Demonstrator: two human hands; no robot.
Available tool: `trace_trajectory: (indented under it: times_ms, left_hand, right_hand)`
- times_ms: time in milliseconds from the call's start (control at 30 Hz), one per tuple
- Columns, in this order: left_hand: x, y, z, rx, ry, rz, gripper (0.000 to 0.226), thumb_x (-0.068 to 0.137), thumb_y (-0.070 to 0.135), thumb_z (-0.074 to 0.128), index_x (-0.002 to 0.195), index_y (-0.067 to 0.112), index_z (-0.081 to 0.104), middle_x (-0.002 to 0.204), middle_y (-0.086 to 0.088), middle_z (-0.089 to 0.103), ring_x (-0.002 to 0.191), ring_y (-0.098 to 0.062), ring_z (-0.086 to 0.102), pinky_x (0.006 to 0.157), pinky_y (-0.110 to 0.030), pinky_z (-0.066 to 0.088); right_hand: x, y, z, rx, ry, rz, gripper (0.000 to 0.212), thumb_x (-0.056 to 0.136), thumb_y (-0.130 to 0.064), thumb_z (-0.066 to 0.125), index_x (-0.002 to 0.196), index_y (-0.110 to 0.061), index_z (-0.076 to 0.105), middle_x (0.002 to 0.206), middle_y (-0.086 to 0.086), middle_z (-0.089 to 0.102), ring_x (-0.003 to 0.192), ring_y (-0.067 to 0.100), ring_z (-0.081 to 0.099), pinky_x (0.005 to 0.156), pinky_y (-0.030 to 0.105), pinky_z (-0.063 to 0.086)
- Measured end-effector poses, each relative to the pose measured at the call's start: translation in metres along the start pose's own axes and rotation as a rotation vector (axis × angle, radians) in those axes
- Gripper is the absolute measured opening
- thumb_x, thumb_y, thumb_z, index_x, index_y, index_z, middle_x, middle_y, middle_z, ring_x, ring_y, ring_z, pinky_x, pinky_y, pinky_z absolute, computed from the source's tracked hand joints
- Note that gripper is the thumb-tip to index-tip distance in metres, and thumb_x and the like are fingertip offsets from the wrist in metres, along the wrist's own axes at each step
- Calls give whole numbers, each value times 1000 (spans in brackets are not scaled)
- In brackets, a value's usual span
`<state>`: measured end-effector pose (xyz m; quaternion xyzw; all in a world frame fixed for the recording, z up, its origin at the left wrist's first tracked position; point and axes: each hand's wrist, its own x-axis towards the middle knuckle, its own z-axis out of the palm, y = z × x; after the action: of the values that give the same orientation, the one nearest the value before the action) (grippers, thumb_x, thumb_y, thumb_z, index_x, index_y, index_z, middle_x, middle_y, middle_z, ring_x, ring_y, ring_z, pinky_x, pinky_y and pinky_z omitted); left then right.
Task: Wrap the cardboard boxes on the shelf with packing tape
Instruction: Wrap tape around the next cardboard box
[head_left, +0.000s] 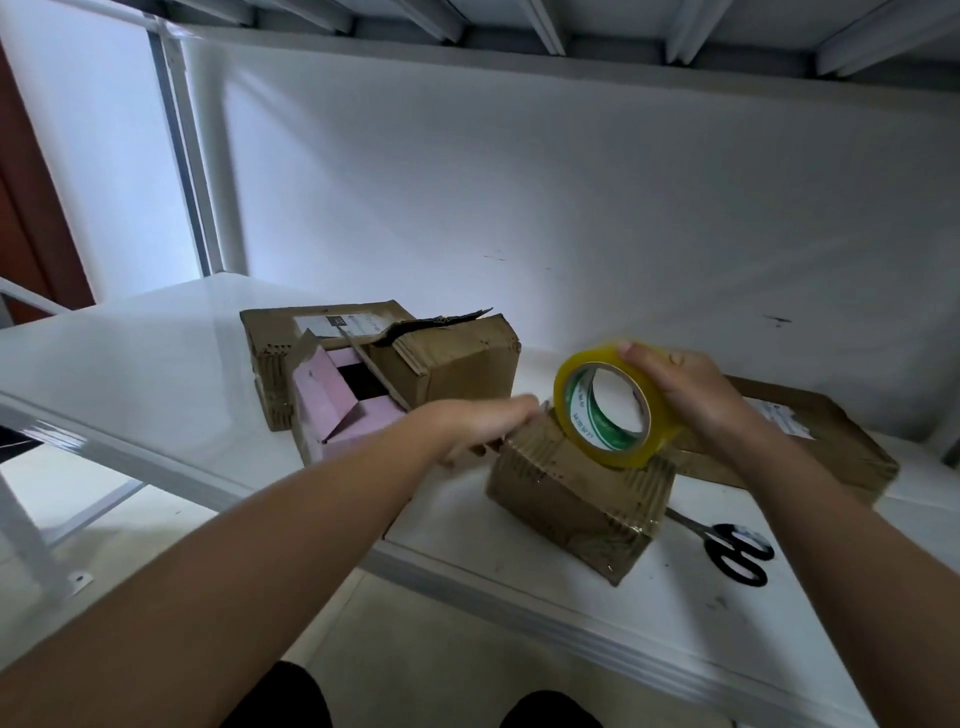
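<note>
A small cardboard box (571, 499), glossy with tape, sits near the front of the white shelf (156, 364). My right hand (685, 395) grips a yellowish roll of packing tape (608, 405) and holds it upright on the box's top. My left hand (483, 421) rests on the box's left top edge, fingers curled over it. Behind to the left stands a larger open cardboard box (447, 358) with torn flaps. A pink-lined open box (337, 410) leans against its front. A flat cardboard parcel (810, 441) lies at the right, partly hidden by my right arm.
Black-handled scissors (732, 551) lie on the shelf just right of the small box. The shelf's front lip (571, 634) runs diagonally below. A white back wall and the upper shelf's underside (519, 31) close the space. A white upright post (192, 156) stands at the left.
</note>
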<state>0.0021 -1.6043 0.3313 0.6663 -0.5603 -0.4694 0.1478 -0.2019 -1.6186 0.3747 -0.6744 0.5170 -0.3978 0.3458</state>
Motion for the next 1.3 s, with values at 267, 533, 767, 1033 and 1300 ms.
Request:
trace_trajectory:
  times_ms: [267,533,767,1033,1300]
  left_hand:
    - [39,10,0,-256,138,-37,59,96,63,26,85,14,57,76,-2,51,66,-16,48,63,-29,41]
    - [65,11,19,-27,127,93,42,105,28,31,131,5,54,134,-18,53,118,-33,52,104,-44,41]
    - [63,12,20,226,205,79,47,107,31,19,141,8,42,143,-21,42,126,-33,44,103,-37,33]
    - [60,13,19,307,294,27,84,94,67,17,131,1,52,139,-20,47,123,-35,46,104,-41,34]
    - [53,20,25,706,447,29,52,102,51,17,137,25,47,119,-12,55,106,-29,54,76,-35,36]
  right_hand:
    - [3,1,19,53,-46,-15,63,48,-78,59,66,-17,63,53,-2,64,51,15,60,62,31,49]
    - [-2,21,31,281,-61,4,48,64,-64,57,67,-17,63,52,-2,64,48,10,61,58,24,52]
    - [15,-5,5,-119,-256,76,70,65,-79,49,85,-14,68,73,5,70,70,23,67,77,36,53]
    - [14,-20,-65,-619,-540,337,69,55,-76,56,87,-18,75,81,1,75,72,19,73,66,32,54]
    - [-4,22,-67,-496,-561,488,40,80,-60,57,81,-22,68,65,-2,70,60,13,65,53,24,50]
